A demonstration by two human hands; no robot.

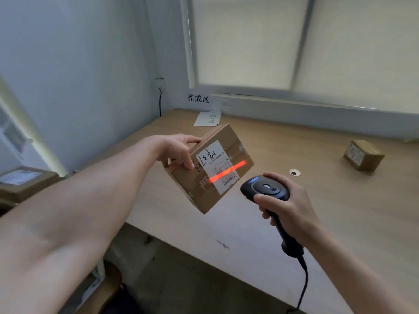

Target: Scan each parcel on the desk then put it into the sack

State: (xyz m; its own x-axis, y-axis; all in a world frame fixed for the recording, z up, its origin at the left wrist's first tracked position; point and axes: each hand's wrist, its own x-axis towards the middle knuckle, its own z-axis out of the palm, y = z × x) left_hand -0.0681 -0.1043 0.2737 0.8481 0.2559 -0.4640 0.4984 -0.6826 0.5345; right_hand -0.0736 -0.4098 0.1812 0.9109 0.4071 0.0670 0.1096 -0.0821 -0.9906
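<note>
Head view: your left grip (176,150) clasps the cardboard parcel (192,184) by its left end, thumb on the labelled face and fingers over the far edge. It holds the parcel tilted in the air above the surface (328,211). The parcel's long axis slants from near left to far right, and its white label (213,155) faces up toward you. Your right grip (292,205) is curled round the handle of the black barcode scanner (265,189), whose head points at the parcel from just beside its near right edge. A red scan line (240,165) lies across the label. A second, smaller parcel (364,155) sits on the surface well apart, far right.
</note>
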